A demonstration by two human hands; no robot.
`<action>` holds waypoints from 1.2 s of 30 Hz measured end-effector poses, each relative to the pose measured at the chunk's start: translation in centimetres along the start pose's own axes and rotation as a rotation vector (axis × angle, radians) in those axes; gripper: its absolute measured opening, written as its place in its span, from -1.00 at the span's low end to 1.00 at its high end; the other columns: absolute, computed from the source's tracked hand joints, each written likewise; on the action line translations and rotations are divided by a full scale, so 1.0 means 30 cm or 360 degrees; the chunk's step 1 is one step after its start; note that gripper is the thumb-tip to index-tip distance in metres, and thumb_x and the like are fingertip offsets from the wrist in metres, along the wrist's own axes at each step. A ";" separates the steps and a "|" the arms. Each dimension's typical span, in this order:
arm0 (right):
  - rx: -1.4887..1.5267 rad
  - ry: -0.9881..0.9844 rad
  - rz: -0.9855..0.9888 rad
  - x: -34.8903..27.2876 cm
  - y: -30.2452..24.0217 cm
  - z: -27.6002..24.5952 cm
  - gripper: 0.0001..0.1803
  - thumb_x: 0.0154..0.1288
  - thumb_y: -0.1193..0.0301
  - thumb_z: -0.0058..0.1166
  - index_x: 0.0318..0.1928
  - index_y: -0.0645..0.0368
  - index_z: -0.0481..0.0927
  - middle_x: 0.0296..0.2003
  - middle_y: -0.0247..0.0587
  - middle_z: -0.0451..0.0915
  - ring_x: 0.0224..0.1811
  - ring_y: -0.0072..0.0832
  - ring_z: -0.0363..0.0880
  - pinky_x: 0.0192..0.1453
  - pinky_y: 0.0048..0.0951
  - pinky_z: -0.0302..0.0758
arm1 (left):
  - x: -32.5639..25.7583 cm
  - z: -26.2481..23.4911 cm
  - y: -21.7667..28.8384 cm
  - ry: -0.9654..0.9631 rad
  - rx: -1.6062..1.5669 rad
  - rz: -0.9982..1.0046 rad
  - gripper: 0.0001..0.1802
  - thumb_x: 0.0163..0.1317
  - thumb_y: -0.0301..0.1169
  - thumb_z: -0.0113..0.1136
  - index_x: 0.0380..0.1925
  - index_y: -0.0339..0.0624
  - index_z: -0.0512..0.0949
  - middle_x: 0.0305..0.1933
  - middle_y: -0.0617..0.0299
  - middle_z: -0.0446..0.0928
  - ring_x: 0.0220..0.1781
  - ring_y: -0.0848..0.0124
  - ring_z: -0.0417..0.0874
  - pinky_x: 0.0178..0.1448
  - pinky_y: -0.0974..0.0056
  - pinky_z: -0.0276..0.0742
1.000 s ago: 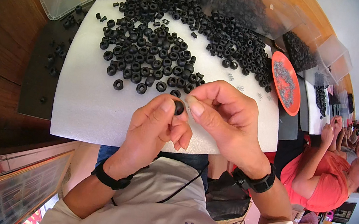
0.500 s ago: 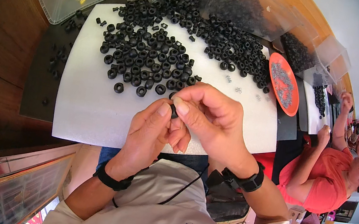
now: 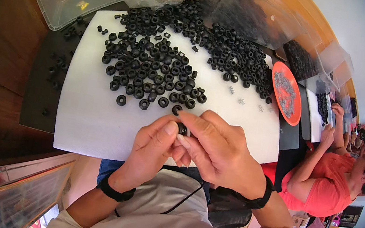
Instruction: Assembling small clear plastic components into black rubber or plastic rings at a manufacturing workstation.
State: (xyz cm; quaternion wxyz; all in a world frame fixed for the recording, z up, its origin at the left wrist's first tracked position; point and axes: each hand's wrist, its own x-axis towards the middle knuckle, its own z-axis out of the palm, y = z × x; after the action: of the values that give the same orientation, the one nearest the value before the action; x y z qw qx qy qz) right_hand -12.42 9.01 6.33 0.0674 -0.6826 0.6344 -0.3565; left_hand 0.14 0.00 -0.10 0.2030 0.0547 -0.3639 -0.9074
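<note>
Close in front of me, at the near edge of the white foam board (image 3: 95, 129), both hands meet around a small round black cord-lock piece (image 3: 182, 129). My left hand (image 3: 154, 142) pinches it between thumb and fingers. From the other side my right hand (image 3: 222, 150) closes on it with thumb and forefinger; its fingertips hide part of the piece. Just beyond the fingers begins a loose heap of similar black pieces (image 3: 151, 69), many round with a hole, some spool-shaped.
A red plate (image 3: 289, 117) of small silvery springs stands at the right, with a few tiny clusters (image 3: 241, 101) on the foam nearby. Clear plastic bins (image 3: 57, 20) line the far side. Further right, a co-worker (image 3: 318, 181) sits with hands raised at another board.
Both hands have come slightly lower in the picture with the piece. My right hand's fingers have shifted on it, and more of its black surface shows. The view has tilted slightly.
</note>
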 end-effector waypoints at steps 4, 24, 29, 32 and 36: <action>0.0109 -0.0122 -0.0004 0.009 -0.006 -0.025 -0.67 0.11 0.55 0.13 -0.07 0.31 0.50 -0.48 -0.23 0.40 -0.61 -0.40 0.52 -0.58 -0.46 0.48 | -0.003 -0.013 0.006 -0.0116 -0.0076 -0.0107 -0.63 0.46 -0.21 -0.23 -0.13 -0.34 0.41 -0.51 0.26 0.36 -0.46 0.45 0.42 -0.32 0.35 0.41; -0.0981 -0.0596 0.0257 0.330 0.384 -0.048 -0.78 0.08 0.57 0.02 -0.19 0.27 0.50 -0.21 -0.01 0.50 -0.25 -0.06 0.60 -0.18 -0.15 0.57 | 0.007 -0.005 0.024 -0.0114 0.0089 -0.0219 -0.80 0.31 -0.49 -0.18 -0.43 -0.34 0.41 -0.58 0.25 0.34 -0.45 0.46 0.44 -0.31 0.35 0.38; -0.1004 -0.0670 0.0253 0.298 0.325 -0.069 -0.75 0.02 0.58 0.04 -0.20 0.31 0.49 -0.23 -0.01 0.50 -0.23 -0.06 0.60 -0.19 -0.15 0.58 | 0.007 -0.005 0.023 -0.0131 0.0113 -0.0198 -0.80 0.30 -0.49 -0.19 -0.43 -0.34 0.40 -0.58 0.24 0.35 -0.44 0.46 0.44 -0.30 0.35 0.38; -0.0886 -0.0735 0.0290 0.284 0.292 -0.074 -0.76 0.00 0.58 0.04 -0.23 0.32 0.49 -0.24 0.01 0.51 -0.22 -0.04 0.59 -0.19 -0.15 0.58 | 0.005 -0.002 0.022 -0.0109 0.0135 -0.0178 -0.79 0.30 -0.49 -0.20 -0.43 -0.34 0.41 -0.57 0.25 0.35 -0.45 0.46 0.44 -0.29 0.35 0.38; -0.0840 -0.0585 0.0194 0.256 0.297 -0.078 -0.79 0.00 0.58 0.04 -0.27 0.32 0.47 -0.27 0.03 0.51 -0.23 -0.03 0.59 -0.19 -0.14 0.57 | 0.007 -0.001 0.016 -0.0098 0.0130 -0.0148 -0.79 0.31 -0.47 -0.21 -0.41 -0.35 0.40 -0.56 0.25 0.35 -0.45 0.43 0.45 -0.30 0.33 0.39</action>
State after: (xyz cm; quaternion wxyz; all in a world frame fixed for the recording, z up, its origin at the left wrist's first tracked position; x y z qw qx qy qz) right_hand -21.50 1.17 6.29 0.0227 -0.6902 0.7218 -0.0457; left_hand 0.12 -0.41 0.21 0.1471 0.0518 -0.4039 -0.9014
